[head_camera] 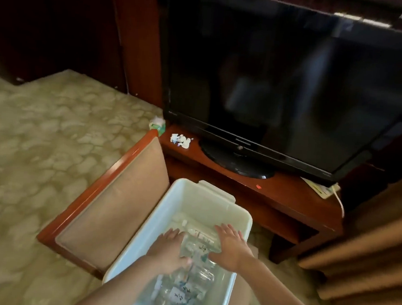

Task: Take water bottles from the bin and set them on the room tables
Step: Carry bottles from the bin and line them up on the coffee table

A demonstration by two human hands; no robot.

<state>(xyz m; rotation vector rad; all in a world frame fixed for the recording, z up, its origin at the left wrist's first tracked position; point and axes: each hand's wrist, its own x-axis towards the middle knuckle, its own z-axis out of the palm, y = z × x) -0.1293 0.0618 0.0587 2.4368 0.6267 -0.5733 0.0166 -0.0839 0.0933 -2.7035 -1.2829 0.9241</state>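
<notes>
Clear plastic water bottles, blurred, lay heaped in the white bin. Left grip dipped among them, its hold unclear; right grip lay flat and outspread on one. Glossy wooden desk stood beyond.

Here's the bin: smooth white plastic, faintly translucent, with a soft sheen. In it are the water bottles, clear glossy plastic with white paper labels. On the far side, the table is red-brown wood polished to a shine. The television has a black, glassy, reflective screen and a glossy black plastic base. There's crumpled white paper too. On the left, the chair has a lacquered wood frame and a matt tan cloth panel. The carpet is matt pile, and the curtain on the right is heavy matt cloth.
</notes>
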